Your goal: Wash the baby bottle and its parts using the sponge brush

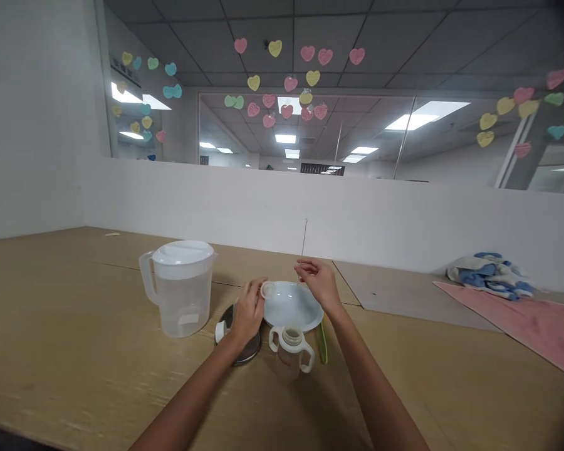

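Observation:
My left hand (249,310) is closed on a small, round, whitish bottle part (267,290) at the left rim of a white bowl (294,321). My right hand (318,282) pinches a thin wire-handled brush (304,240), nearly upright with a small loop at its top; its lower end is too fine to make out over the bowl. In front of the bowl stands a clear baby bottle (289,362) with two white handles and an uncovered mouth. Partly hidden under my left hand is a dark round dish (248,354), with a white cap (220,331) by its left edge.
A lidded clear pitcher (184,297) stands on the left of the brown table (89,326). A green handle (323,344) lies right of the bottle. Far right are a pink cloth (536,319) and a crumpled blue-and-white cloth (491,275). A white wall (263,207) rises behind.

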The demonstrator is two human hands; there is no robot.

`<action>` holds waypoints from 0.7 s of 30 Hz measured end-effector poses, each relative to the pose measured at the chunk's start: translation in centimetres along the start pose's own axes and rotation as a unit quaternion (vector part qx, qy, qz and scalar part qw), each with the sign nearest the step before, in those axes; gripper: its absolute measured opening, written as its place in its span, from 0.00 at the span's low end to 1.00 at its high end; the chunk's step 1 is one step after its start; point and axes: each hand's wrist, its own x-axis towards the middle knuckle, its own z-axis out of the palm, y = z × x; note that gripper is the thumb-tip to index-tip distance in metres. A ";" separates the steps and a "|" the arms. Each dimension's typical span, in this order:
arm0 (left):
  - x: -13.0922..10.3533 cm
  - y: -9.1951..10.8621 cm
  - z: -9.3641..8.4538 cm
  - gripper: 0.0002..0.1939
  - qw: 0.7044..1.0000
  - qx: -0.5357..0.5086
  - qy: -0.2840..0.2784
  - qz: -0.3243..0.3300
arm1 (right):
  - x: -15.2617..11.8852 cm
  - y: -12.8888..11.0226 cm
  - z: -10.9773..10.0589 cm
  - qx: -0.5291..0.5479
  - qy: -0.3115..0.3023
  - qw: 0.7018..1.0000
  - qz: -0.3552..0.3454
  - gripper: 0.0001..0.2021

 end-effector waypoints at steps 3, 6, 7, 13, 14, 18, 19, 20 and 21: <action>0.1 0.2 0.9 0.15 0.999 0.013 -0.039 0.004 | -1.0 -2.9 -0.3 0.093 -0.019 0.995 -0.027 0.13; -0.5 -0.3 1.7 0.15 0.998 0.016 -0.063 0.008 | -2.0 -4.5 -0.3 0.109 -0.069 0.991 -0.039 0.10; -0.8 -0.6 1.9 0.15 0.998 0.016 -0.066 0.010 | -2.2 -4.6 -0.2 0.103 -0.099 0.989 -0.031 0.09; -1.7 -1.8 2.1 0.16 0.997 -0.005 -0.069 0.028 | -2.3 -2.9 1.2 0.022 -0.189 0.981 -0.040 0.04; -1.8 -1.7 2.2 0.17 0.997 -0.008 -0.071 0.030 | -2.4 -2.7 1.4 0.002 -0.190 0.981 -0.045 0.03; -2.1 -1.4 2.3 0.18 0.996 -0.023 -0.077 0.028 | -2.7 -2.6 1.8 -0.069 -0.186 0.978 -0.071 0.04; -2.2 -1.3 2.3 0.19 0.996 -0.027 -0.078 0.026 | -2.8 -2.7 1.8 -0.083 -0.185 0.976 -0.078 0.05; -2.2 -1.3 2.3 0.19 0.996 -0.032 -0.080 0.025 | -2.9 -2.7 1.8 -0.097 -0.185 0.974 -0.084 0.05; -2.2 -1.3 2.3 0.19 0.996 -0.037 -0.082 0.024 | -2.9 -2.8 1.8 -0.111 -0.186 0.972 -0.089 0.06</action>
